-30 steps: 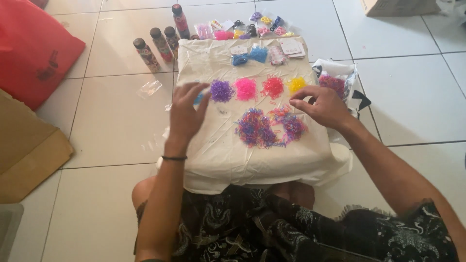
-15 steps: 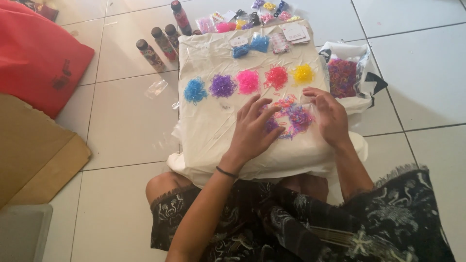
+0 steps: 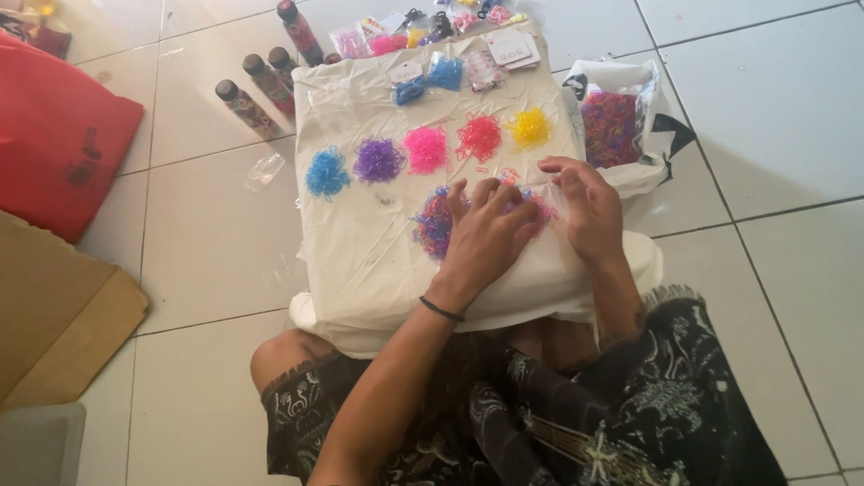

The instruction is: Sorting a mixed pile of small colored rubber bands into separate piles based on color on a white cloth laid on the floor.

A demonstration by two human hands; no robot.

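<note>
Home: tiled floor [image 3: 774, 117], red cushion [image 3: 63, 135].

A person sits on a white tiled floor [image 3: 792, 117] with a cream cloth-covered cushion [image 3: 360, 261] across the lap. The left hand [image 3: 486, 238] lies flat on a mixed pile of small rubber bands [image 3: 434, 225] near the cushion's middle. The right hand [image 3: 580, 202] rests just beside it, fingers curled on the same pile. Along the cushion's far half sit five sorted heaps in a row: blue [image 3: 326, 173], purple [image 3: 378, 160], pink [image 3: 426, 148], red [image 3: 480, 137] and yellow [image 3: 529, 128]. Off the cushion's right edge, an open bag [image 3: 612, 126] holds more mixed bands. Patterned bottles [image 3: 256, 90] stand by the far left corner.
</note>
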